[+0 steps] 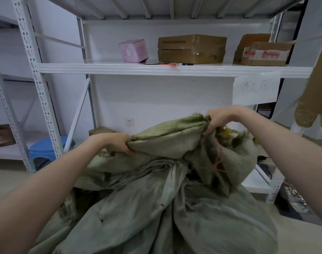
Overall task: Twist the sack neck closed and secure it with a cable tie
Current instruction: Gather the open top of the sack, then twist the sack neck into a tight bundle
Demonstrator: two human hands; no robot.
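Before white shelving [174, 69], both hands grip the sack [167, 136]; contents perhaps leafy.

A single wide-angle head view looks forward and slightly down from close behind both outstretched arms. Beyond the hands it faces a white metal shelving rack [174, 69] standing square-on, its edges bent by the lens.
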